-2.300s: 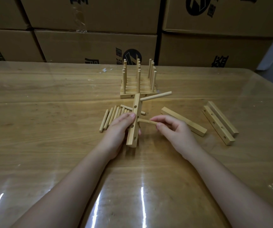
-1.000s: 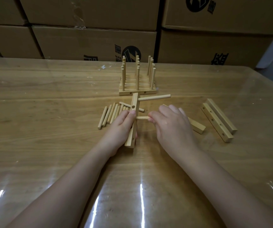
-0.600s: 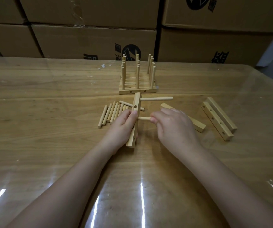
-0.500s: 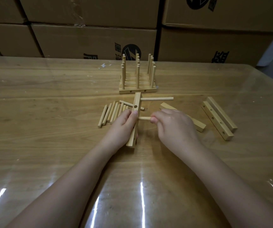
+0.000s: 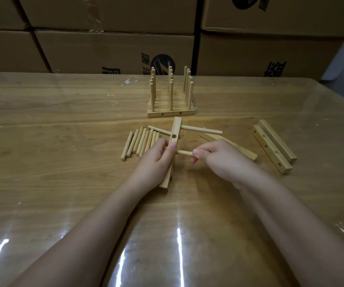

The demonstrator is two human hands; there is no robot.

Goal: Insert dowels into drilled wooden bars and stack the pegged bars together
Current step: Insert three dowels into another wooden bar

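Note:
My left hand (image 5: 156, 160) grips a drilled wooden bar (image 5: 175, 131), held on edge and pointing away from me. One dowel (image 5: 201, 129) sticks out of its far hole to the right, and an empty hole shows in the middle. My right hand (image 5: 218, 158) pinches a second dowel (image 5: 184, 152) whose tip sits in the bar's near hole. Loose dowels (image 5: 139, 142) lie in a row left of the bar. A stack of pegged bars (image 5: 171, 96) stands farther back.
Two drilled bars (image 5: 273, 146) lie side by side at the right. Another bar (image 5: 247, 153) lies partly under my right hand. Cardboard boxes (image 5: 115, 50) wall off the table's far edge. The wooden table (image 5: 53, 172) has a glossy cover.
My right hand turned over and worked the second dowel into the bar's near hole. The bar and left hand stayed nearly still.

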